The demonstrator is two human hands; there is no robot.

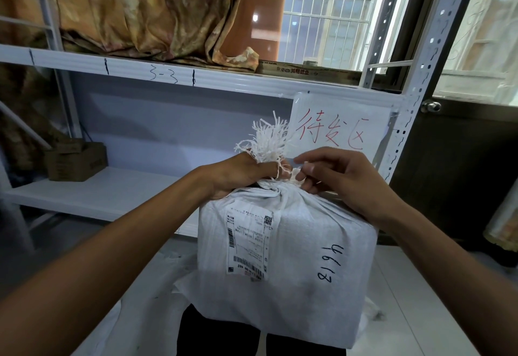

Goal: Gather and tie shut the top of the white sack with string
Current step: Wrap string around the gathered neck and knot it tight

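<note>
Head view: the left hand [238, 177] grips the gathered neck of the white sack [302, 257], fingers curled tight. The right hand [339, 179], just right of the neck, pinches the string [279, 172] (fingertips narrow). The sack stands upright below both hands. The left fingertips are hidden behind the neck.

In the lower centre, the white woven plastic sack [294, 257] carries black handwritten digits and a white paper shipping label [248, 240] printed with black barcodes. The thin white string [278, 170] matches the sack's frayed white top. Right of centre a white paper sign [336, 120] bears red handwritten characters, the white metal shelf [168, 75] has black pen marks, a brown cardboard box [75, 162] shows at left, and a mottled golden-brown fabric curtain [140, 5] fills the upper left.
</note>
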